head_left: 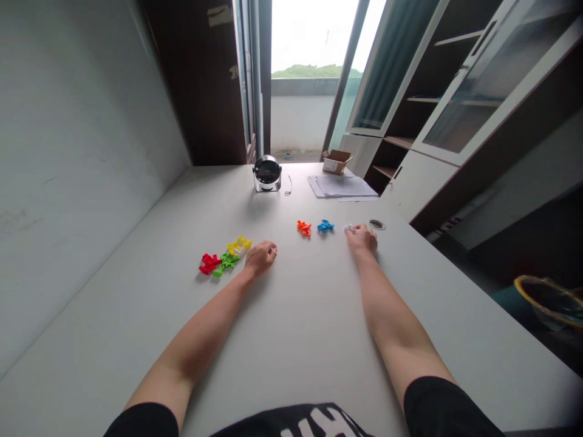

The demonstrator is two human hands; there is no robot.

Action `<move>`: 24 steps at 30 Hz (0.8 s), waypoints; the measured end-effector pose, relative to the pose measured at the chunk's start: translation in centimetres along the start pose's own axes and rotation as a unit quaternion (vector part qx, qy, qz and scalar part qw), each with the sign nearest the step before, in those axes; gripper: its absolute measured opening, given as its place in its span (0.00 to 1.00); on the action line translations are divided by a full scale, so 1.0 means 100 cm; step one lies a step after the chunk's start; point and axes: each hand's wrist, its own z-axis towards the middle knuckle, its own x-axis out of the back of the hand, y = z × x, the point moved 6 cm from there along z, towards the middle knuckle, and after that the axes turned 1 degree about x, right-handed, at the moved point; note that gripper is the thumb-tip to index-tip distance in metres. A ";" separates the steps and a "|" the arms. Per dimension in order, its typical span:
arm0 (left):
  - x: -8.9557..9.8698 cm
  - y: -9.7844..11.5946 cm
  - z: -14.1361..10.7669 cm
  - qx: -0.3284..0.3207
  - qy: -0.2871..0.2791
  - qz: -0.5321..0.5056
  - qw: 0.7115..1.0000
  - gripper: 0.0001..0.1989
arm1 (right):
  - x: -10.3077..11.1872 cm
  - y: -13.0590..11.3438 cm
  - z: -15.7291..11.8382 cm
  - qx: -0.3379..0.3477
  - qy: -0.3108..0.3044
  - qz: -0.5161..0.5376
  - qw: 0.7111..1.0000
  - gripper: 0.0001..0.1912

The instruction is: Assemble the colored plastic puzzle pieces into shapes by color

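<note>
My left hand (261,257) rests on the white table with its fingers curled in, and nothing shows between them. Just left of it lie small plastic pieces: a yellow cluster (240,244) with a white bit beside it, a green cluster (228,261), and a red cluster (209,264). Farther right, my right hand (364,239) pinches at small white plastic pieces (349,229) on the table, partly hidden by the fingers. Between the hands sit an orange cluster (303,228) and a blue cluster (325,226), both untouched.
A roll of tape (376,224) lies just beyond my right hand. Toward the back stand a round black device on a silver bracket (267,174), stacked papers (344,186) and an open cardboard box (336,162). A wall borders the left; cabinets (432,176) stand at right.
</note>
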 end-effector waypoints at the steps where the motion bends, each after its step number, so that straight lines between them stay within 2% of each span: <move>1: 0.002 0.001 -0.001 0.003 0.009 0.027 1.000 0.11 | 0.001 -0.001 0.000 0.000 0.006 0.006 1.000 0.17; 6: 0.017 0.000 -0.004 0.039 0.073 0.131 0.988 0.11 | 0.011 -0.008 0.000 0.031 0.066 0.051 0.996 0.18; 11: 0.018 -0.006 -0.004 0.047 0.078 0.145 0.985 0.10 | 0.013 -0.018 -0.001 0.083 0.088 0.086 0.989 0.15; 17: 0.012 -0.022 -0.003 0.097 0.082 0.117 0.985 0.08 | 0.009 -0.036 -0.005 0.171 0.070 0.131 0.974 0.14; 24: 0.004 -0.036 0.005 0.109 0.060 0.044 0.991 0.10 | 0.009 -0.044 -0.011 0.196 0.066 0.144 0.968 0.13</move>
